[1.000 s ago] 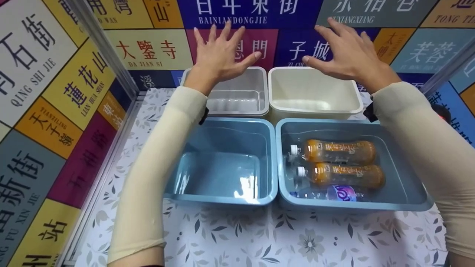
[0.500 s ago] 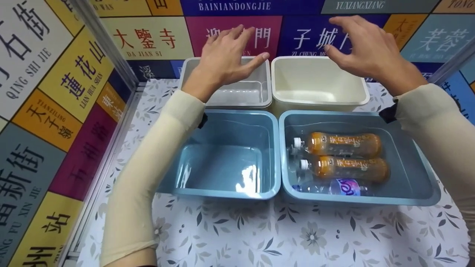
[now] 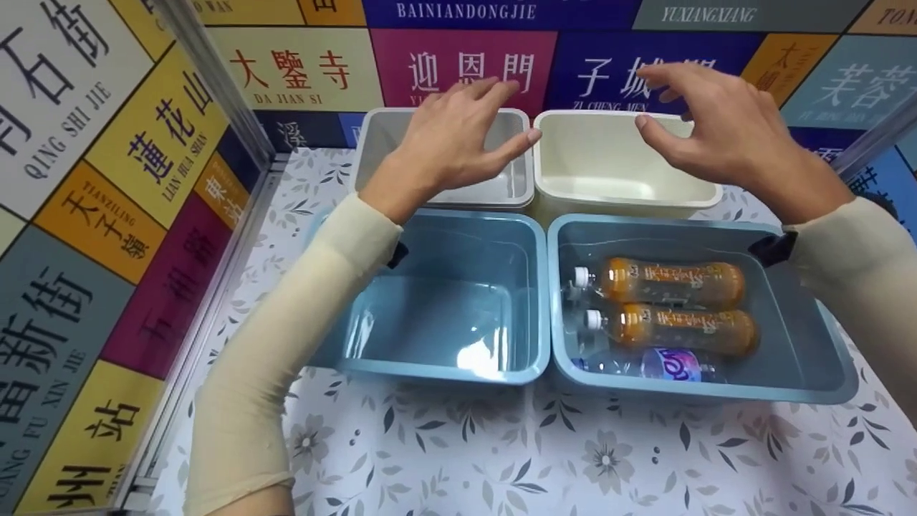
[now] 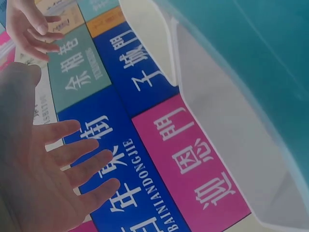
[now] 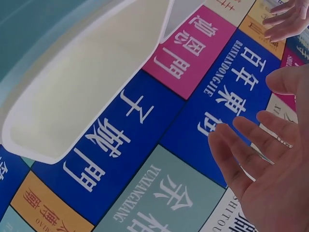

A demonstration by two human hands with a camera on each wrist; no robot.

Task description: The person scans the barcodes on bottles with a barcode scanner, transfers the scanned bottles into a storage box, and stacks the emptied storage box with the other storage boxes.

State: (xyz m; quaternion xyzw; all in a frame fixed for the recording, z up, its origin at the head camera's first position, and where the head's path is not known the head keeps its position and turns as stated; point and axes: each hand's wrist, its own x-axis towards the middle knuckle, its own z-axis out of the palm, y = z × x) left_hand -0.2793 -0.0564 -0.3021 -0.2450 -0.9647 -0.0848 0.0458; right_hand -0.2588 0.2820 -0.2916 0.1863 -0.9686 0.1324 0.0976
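High in the frame, left hand (image 3: 458, 140) and right hand (image 3: 734, 132) have dipped toward the pale bins (image 3: 598, 161), relaxed, with nothing grasped yet.

"Which colours showed on the far side?"

"The far left bin (image 3: 378, 140) was grey, the far right bin (image 3: 594, 161) cream."

"And nearer?"

"Both the near left bin (image 3: 437, 375) and the near right bin (image 3: 716, 392) were blue."

"Was anything orange?"

"The far bottle (image 3: 673, 282) and the middle bottle (image 3: 684, 330) were; the near bottle (image 3: 620, 367) had a purple-and-pink label (image 3: 671, 365)."

"Any patterns?"

"The white table (image 3: 516, 448) was patterned with grey leaves and flowers, and the far wall (image 3: 401, 54) was a patchwork of magenta, navy, pale yellow, grey-green and orange."
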